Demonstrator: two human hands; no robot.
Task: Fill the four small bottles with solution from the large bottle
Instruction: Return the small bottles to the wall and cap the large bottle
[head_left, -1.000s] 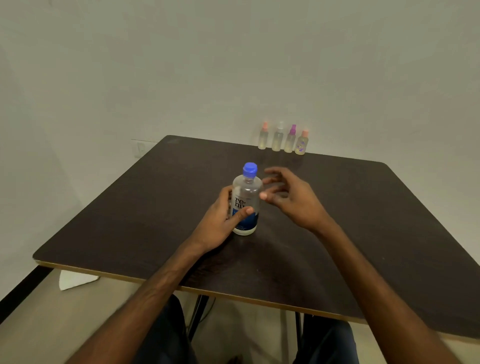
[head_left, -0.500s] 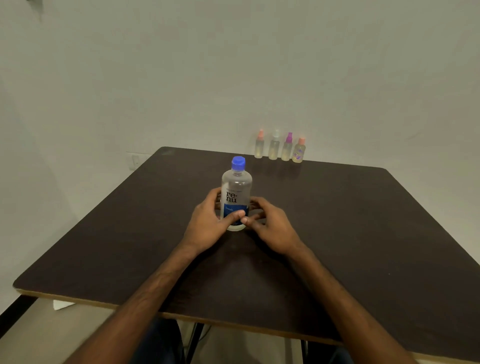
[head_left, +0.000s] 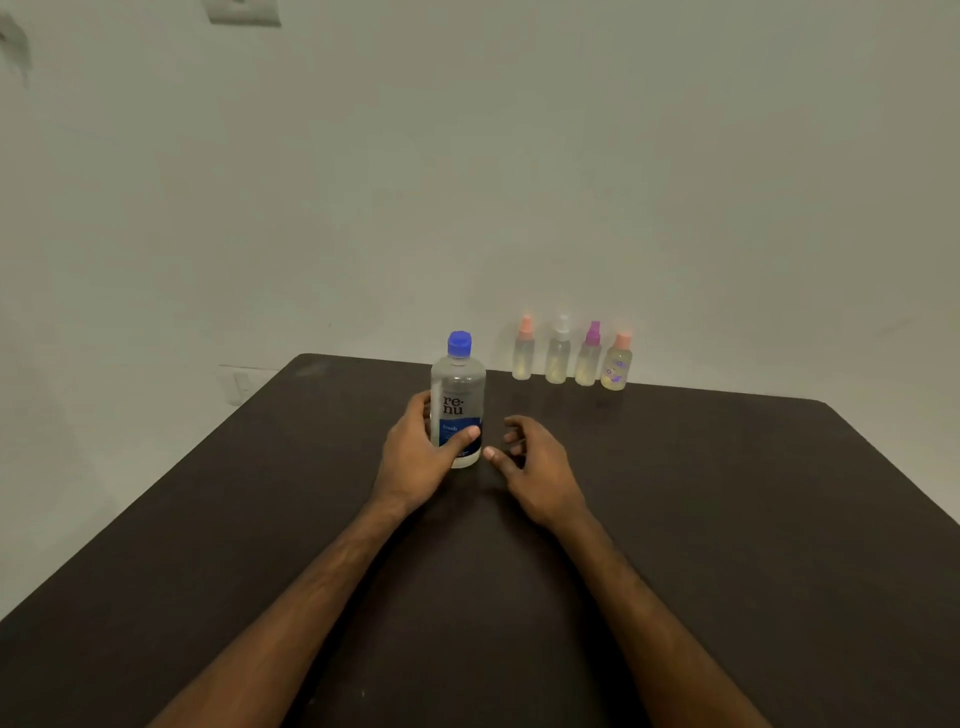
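The left hand (head_left: 415, 460) is gripping the large bottle (head_left: 458, 395) around its lower half, thumb lying across the blue label; the bottle is standing upright on the counter (head_left: 727, 519), a little left of the middle. The right hand (head_left: 543, 470), which half a second ago was also pressing on the base of the bottle, is now lying just to the right of it and not touching it; its fingers are loosely curled and holding nothing. So the bottle is now being steadied by one hand only, and the right hand is becoming free. The blue cap (head_left: 460, 344) is still sitting on the neck; I am judging that opening it is the step coming next, and the free hand is well placed for this. The four small bottles (head_left: 558, 361) are standing in a row at the far edge, well apart from both hands, their coloured tops still on; no filling is started yet.
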